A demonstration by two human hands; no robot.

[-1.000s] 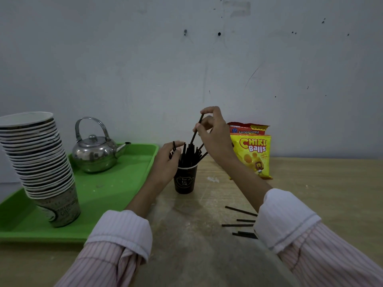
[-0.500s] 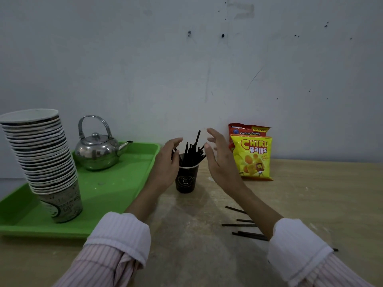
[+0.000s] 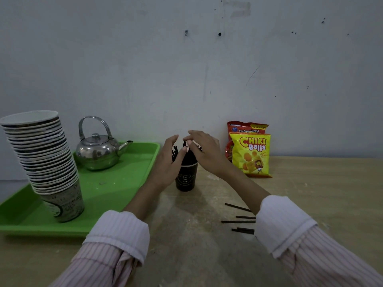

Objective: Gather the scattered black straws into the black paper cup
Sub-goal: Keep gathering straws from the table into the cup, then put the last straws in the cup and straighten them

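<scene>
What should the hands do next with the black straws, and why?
Probably the right hand should reach down to the thin black straws lying loose on the wooden table and pick one up. Both it and the left hand hold nothing, only touching the bundle standing in the black paper cup, while several straws lie outside it.

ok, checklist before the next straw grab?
1. cup upright: ok.
2. Both hands free: ok, left hand and right hand are open around the cupped straws.
3. All straws gathered: not ok, several loose straws lie on the table.
4. Count of loose straws: cannot tell, the right sleeve covers their ends.
5. Path from cup to loose straws: ok, bare table between.
</scene>
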